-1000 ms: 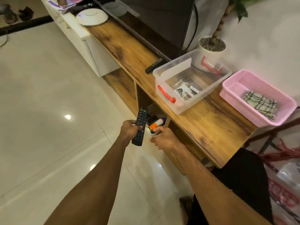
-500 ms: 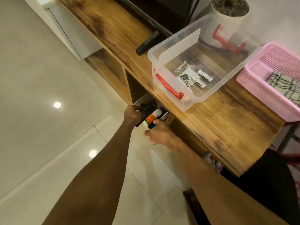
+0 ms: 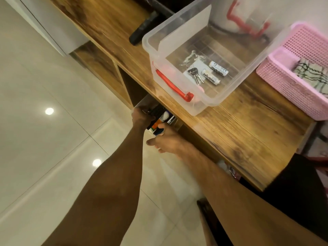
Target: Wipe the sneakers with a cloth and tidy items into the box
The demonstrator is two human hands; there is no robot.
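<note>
**Both hands at the shelf under the wooden top**

My left hand (image 3: 142, 115) is curled round a black remote (image 3: 156, 111) at the mouth of the shelf below the wooden top (image 3: 248, 132). My right hand (image 3: 166, 142) sits just beside it, thumb on a small holder (image 3: 157, 128); whether its fingers grip it I cannot tell. The clear box (image 3: 204, 105) stands on the top, holding keys (image 3: 194, 75) and two batteries (image 3: 211, 78) marked "Heybright". The checked cloth (image 3: 310, 71) lies in the pink basket (image 3: 276, 80) alongside.
</note>
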